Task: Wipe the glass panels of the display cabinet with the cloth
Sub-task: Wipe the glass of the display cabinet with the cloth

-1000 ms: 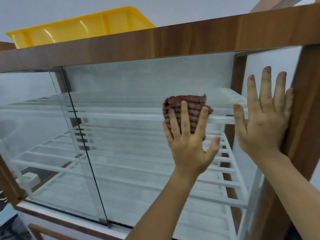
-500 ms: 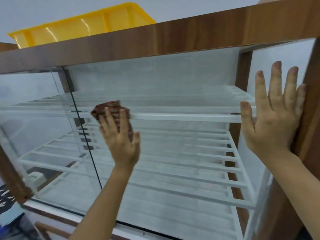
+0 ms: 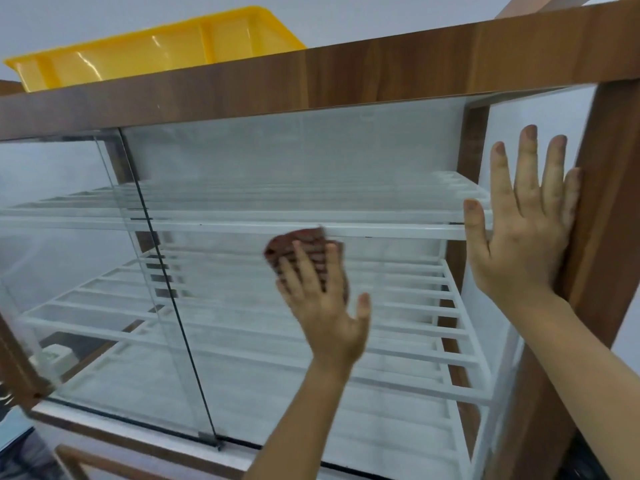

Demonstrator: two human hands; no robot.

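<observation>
Two jobs: left hand [image 3: 322, 306], fingers straight, presses the cloth [image 3: 304, 249] on the glass panel [image 3: 259, 168] to wipe, right hand [image 3: 519, 233], flat and empty, braces on the wooden post [image 3: 611, 202].

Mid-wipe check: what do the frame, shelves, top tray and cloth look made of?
Frame: brown wood or wood-look laminate, matte, with streaky grain.
Shelves: white slatted racks, painted metal or plastic, cannot tell which; smooth, uniform bars.
Tray: yellow plastic, glossy, with bright glints.
Cloth: reddish-brown striped fabric, likely woven; blurred.
</observation>
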